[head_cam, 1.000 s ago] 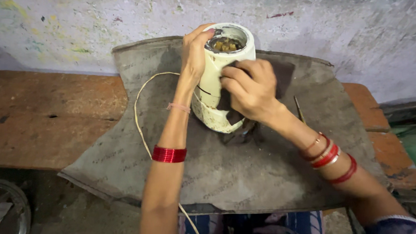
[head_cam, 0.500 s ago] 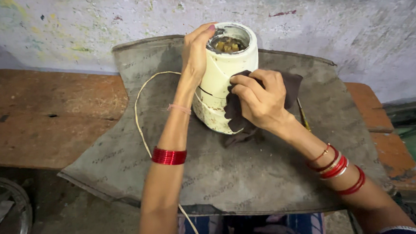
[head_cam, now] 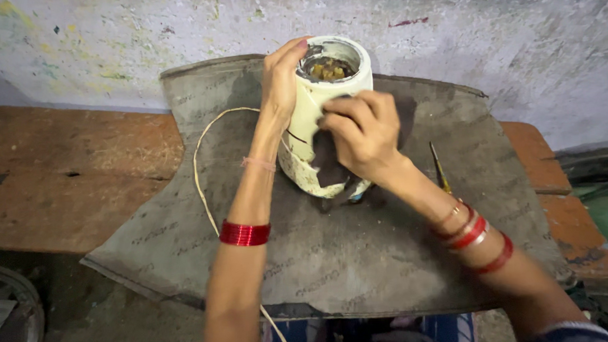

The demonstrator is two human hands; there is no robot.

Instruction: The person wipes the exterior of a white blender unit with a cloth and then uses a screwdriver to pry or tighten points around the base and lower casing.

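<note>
Nearest, the grey cloth sheet (head_cam: 336, 259) covers the tabletop (head_cam: 61, 177), a thin pale cord (head_cam: 201, 190) curling at its left. The right hand (head_cam: 364, 136) now sits higher on the white cylindrical pot (head_cam: 312, 122) than half a second ago, its grip pressing a dark rag (head_cam: 328, 166) flat against the pot's side. The left hand (head_cam: 282, 82) still clasps the pot's far left rim, fingers closed around it. The pot stands tilted mid-sheet, before the wall (head_cam: 448, 18).

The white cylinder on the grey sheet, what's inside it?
Through the open top of the white cylinder, brownish-yellow lumps show. Lower contents are hidden by its wall and both hands, left and right.
</note>
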